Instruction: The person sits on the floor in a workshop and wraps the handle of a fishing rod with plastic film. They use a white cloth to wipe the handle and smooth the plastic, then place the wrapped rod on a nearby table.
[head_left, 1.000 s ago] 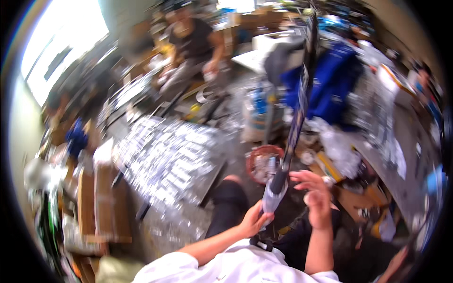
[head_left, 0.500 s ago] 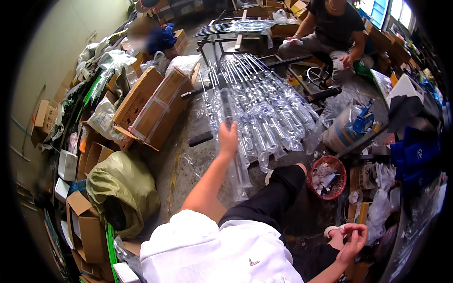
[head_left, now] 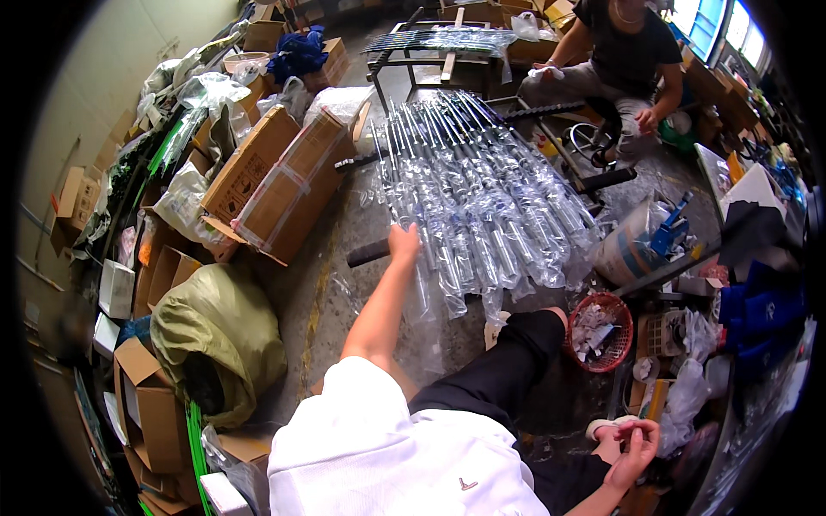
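My left hand (head_left: 403, 244) is closed round the near part of a plastic-wrapped rod (head_left: 422, 288) at the left edge of a row. Its clear sleeve hangs toward me below the hand. Beside it, several similar silvery rods in clear plastic (head_left: 490, 215) lie side by side, thin ends pointing away, on a rack with black padded bars (head_left: 370, 252). Down at the lower right, my right hand (head_left: 633, 451) rests near my foot, palm up with fingers loosely bent and apart; nothing shows in it.
A person (head_left: 624, 69) in dark clothes sits at the far right. Cardboard boxes (head_left: 292, 189) and a green sack (head_left: 219, 340) stand at left. To the right are a red basket of scraps (head_left: 600, 331) and a bucket (head_left: 632, 249). More rods lie across a far frame (head_left: 443, 41).
My left hand has lowered the wrapped rod onto the left side of the row, shifting slightly left. Another person at the far left has gone out of view. My right hand barely moved.
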### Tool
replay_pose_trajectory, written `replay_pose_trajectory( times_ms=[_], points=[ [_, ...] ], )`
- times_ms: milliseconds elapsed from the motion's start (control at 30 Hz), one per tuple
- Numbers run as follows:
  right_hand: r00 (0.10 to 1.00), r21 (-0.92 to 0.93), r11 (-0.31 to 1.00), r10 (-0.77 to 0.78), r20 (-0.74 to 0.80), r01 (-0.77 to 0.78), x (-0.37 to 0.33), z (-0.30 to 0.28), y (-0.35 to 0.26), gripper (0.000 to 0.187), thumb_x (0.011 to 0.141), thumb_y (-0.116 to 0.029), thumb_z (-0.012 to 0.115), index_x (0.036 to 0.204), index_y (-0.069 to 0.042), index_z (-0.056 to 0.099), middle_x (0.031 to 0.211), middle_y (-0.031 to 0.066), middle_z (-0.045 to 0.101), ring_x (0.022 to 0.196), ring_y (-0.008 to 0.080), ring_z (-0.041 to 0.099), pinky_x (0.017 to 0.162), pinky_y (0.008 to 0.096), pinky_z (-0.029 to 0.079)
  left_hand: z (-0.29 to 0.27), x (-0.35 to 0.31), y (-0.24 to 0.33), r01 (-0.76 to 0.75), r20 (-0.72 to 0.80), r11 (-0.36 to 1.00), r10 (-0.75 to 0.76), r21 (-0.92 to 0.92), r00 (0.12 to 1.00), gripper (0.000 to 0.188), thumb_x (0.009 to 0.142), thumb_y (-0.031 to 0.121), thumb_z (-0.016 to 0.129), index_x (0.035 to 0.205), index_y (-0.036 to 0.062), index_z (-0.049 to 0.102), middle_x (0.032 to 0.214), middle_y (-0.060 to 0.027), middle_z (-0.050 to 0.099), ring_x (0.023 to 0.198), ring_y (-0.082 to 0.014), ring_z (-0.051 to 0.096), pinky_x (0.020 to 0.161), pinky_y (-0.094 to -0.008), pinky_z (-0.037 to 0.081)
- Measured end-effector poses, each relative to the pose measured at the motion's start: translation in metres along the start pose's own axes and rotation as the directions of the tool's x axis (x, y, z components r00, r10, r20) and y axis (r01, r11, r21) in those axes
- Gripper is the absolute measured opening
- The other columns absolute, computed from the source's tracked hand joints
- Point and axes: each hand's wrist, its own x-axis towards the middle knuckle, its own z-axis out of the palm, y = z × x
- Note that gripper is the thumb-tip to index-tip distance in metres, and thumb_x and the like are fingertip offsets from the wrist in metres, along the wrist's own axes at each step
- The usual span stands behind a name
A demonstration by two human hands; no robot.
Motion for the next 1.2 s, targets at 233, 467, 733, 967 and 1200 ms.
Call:
replay_pose_trajectory(
  times_ms=[233, 467, 733, 967, 1200],
  points=[
    [1.000, 0.005, 1.000, 0.005, -0.029, -0.004, 0.001, 0.012, 0.008, 0.007, 0.088, -0.008, 0.048, 0.089, -0.002, 0.051, 0.076, 0.0081, 0.057, 0.064, 0.0133, 0.054, 0.060, 0.0231, 0.046, -0.008, -0.009, 0.031, -0.058, -0.016, 0.998, 0.058, -0.024, 0.998, 0.034, 0.079, 0.023, 0.064, 0.094, -0.0053, 0.052, 0.091, -0.0256, 0.061, 0.088, -0.0412, 0.059, 0.075, -0.0439, 0.045],
    [0.997, -0.005, 0.998, 0.067, -0.035, -0.067, 0.001, 0.011, 0.017, 0.006, 0.088, -0.008, 0.048, 0.088, -0.002, 0.050, 0.075, 0.0084, 0.059, 0.061, 0.0129, 0.056, 0.058, 0.0223, 0.046, 0.039, -0.010, 0.111, 0.054, 0.228, 0.888, 0.059, -0.457, 0.972, 0.037, 0.081, 0.021, 0.063, 0.103, -0.0062, 0.051, 0.092, -0.0206, 0.061, 0.085, -0.0307, 0.061, 0.078, -0.0387, 0.047],
    [0.972, -0.062, 0.985, 0.146, -0.185, -0.160, -0.016, -0.013, 0.033, 0.005, 0.089, -0.009, 0.048, 0.091, -0.005, 0.050, 0.075, 0.0068, 0.058, 0.061, 0.0121, 0.055, 0.057, 0.0213, 0.044, 0.181, -0.039, 0.182, -0.172, 0.064, 0.909, 0.212, -0.380, 0.975, 0.045, 0.080, 0.018, 0.063, 0.110, -0.0089, 0.044, 0.102, -0.0280, 0.056, 0.097, -0.0406, 0.055, 0.083, -0.0418, 0.043],
    [0.937, -0.062, 0.976, 0.182, -0.299, -0.209, -0.023, -0.035, 0.050, 0.006, 0.089, -0.007, 0.045, 0.092, -0.004, 0.049, 0.074, 0.0076, 0.059, 0.060, 0.0121, 0.054, 0.055, 0.0205, 0.043, 0.236, -0.065, 0.231, -0.120, 0.135, 0.908, 0.188, -0.401, 0.973, 0.052, 0.081, 0.015, 0.061, 0.120, -0.0092, 0.037, 0.107, -0.0284, 0.055, 0.100, -0.0403, 0.055, 0.087, -0.0405, 0.042],
    [0.925, -0.062, 0.966, 0.221, -0.310, -0.251, -0.017, -0.033, 0.055, 0.005, 0.089, -0.007, 0.046, 0.090, -0.004, 0.049, 0.074, 0.0084, 0.060, 0.058, 0.0126, 0.055, 0.055, 0.0213, 0.044, 0.264, -0.066, 0.237, -0.057, 0.157, 0.963, 0.101, -0.263, 0.982, 0.059, 0.077, 0.013, 0.061, 0.122, -0.0088, 0.030, 0.106, -0.0316, 0.054, 0.100, -0.0425, 0.054, 0.088, -0.0423, 0.042]
  ],
)
